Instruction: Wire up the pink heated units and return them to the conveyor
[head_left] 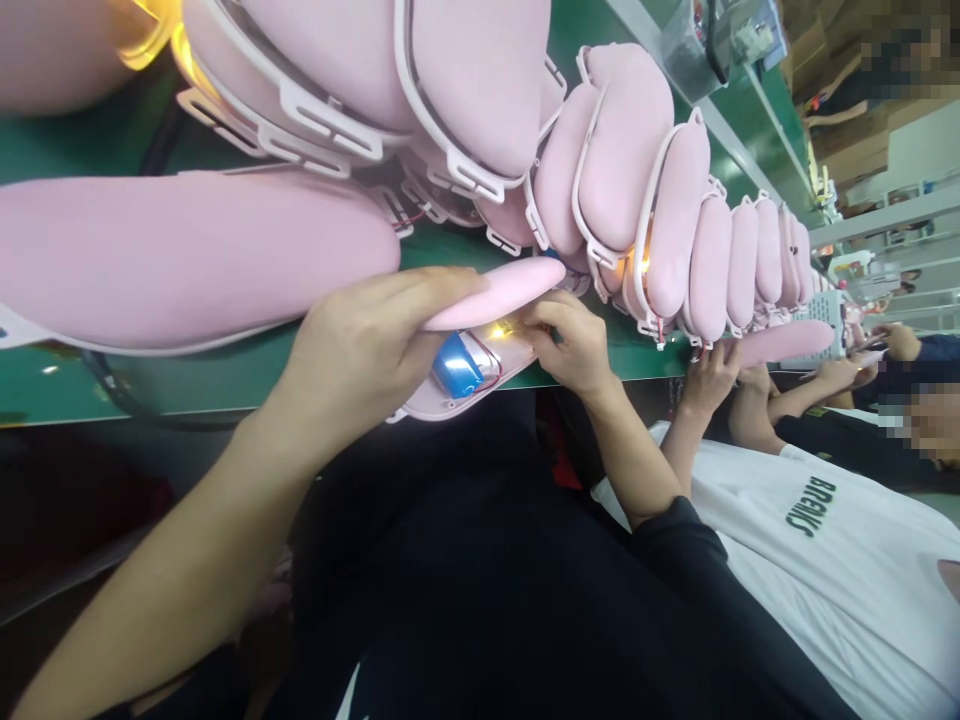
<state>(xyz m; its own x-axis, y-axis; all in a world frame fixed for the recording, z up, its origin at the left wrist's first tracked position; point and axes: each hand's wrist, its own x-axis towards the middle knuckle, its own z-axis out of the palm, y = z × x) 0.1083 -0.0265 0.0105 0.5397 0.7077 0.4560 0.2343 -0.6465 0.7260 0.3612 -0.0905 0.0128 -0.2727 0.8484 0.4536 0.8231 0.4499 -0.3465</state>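
Nearest the camera, the left hand (pixel 360 350) has its grip clamped on a long, smooth pink soft pad (pixel 495 293) and on the open pink plastic shell half (pixel 457 385) beneath it, thumb along the top and fingers wrapped under. Just right of that grip, touching the shell's far end, the right hand (pixel 566 345) pinches with fingertips together at a spot where a small yellow light (pixel 501 328) glows — what exactly sits between those fingertips is too small to tell. Between the two grips, inside the shell, lies a blue and silver wrapped battery pack (pixel 456 368) with thin red wires (pixel 491 365) looping beside it.

Judged from this, the battery is already seated and wired and the lamp is lit, while the shell lies open; closing it and joining it to the pad appear to be left.

Above and beyond the grips, on the green table (pixel 225 370), a long row of finished-looking pink cushioned pieces in white plastic frames (pixel 660 200) leans one against another — some glow warm at the edges.

Further right, a co-worker in a white T-shirt (pixel 825 560) handles another pink piece (pixel 780 342); the shirt carries dark green lettering (pixel 810 505), turned sideways, which I cannot read with confidence. No other writing is legible.
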